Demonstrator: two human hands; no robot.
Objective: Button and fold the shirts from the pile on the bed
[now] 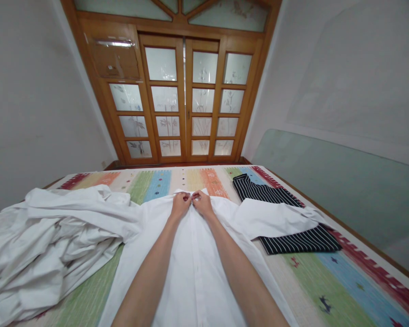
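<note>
A white button-up shirt (180, 277) lies spread out front side up, its collar toward the far side and its button placket running down the middle. Just below the collar, my left hand (181, 204) pinches the shirt's front edge. My right hand (202, 203) is closed on the opposite side of the same opening, fingertips almost meeting those of the left. Any button between the fingers is too small to make out. One sleeve (276, 217) stretches out to the right; on the left the other runs into a heap of white cloth.
Crumpled white clothes (51, 245) are piled at the left. A folded black-and-white striped garment (300, 245) lies partly under the right sleeve. Beneath everything is a colourful striped bed cover (327, 281). Wooden glass-paned doors (184, 100) stand beyond, and a pale green panel (344, 181) runs along the right.
</note>
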